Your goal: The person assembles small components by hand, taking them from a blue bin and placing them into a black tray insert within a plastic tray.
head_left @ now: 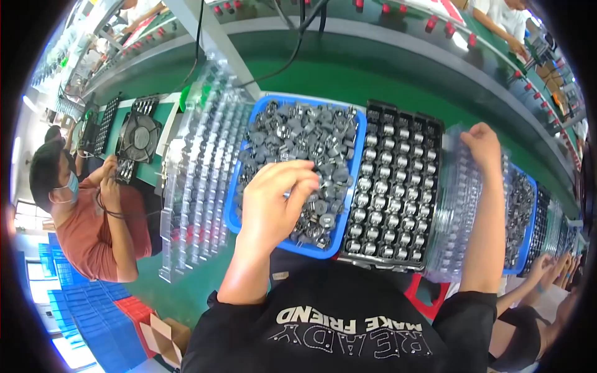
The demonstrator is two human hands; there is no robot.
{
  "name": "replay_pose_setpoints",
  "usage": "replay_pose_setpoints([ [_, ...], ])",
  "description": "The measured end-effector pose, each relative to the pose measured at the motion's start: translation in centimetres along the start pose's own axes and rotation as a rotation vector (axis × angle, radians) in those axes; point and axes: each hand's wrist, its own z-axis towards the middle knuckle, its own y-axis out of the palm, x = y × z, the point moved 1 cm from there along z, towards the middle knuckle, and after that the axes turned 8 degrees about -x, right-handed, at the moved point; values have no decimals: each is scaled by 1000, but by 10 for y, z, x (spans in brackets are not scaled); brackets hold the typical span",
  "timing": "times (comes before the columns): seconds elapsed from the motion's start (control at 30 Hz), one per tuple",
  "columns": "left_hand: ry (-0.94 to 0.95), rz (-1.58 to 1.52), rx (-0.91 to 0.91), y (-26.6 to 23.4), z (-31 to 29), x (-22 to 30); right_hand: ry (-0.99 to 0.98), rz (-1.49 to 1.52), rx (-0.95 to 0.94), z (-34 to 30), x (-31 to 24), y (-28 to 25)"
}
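Observation:
My left hand (273, 196) hangs over a blue plastic bin (231, 214) heaped with small grey and metal parts (298, 133). Its thumb and fingertips are drawn together, and whatever they may pinch is too small to make out. To the right of the bin lies a black tray (364, 255) with rows of pockets, most of them holding small cylindrical silvery parts (388, 186). My right hand (482, 144) is above a stack of clear plastic trays (454, 214), right of the black tray. Its fingers are curled together, and their contents, if any, are hidden.
More clear trays (205, 180) lean at the bin's left. Beyond them, a co-worker (93, 224) handles something beside a black fan (138, 138). Another blue bin (527, 248) stands at right near other workers' hands (547, 267). Cables (292, 59) hang by a metal post (214, 43).

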Motion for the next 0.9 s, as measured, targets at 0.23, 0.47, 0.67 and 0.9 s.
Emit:
replay_pose_setpoints([
  [0.23,-38,337,-174,30,43,-33,-68,105,135,-29,-23,6],
  [0.47,5,306,-158,14,45,-31,-145,-126,129,-18,-13,4],
  [0.67,-120,32,20,14,22,-29,-78,522,113,-48,-30,-7],
  [0.9,-171,-984,-104,43,-5,-3,-290,704,-84,-180,-127,-14],
])
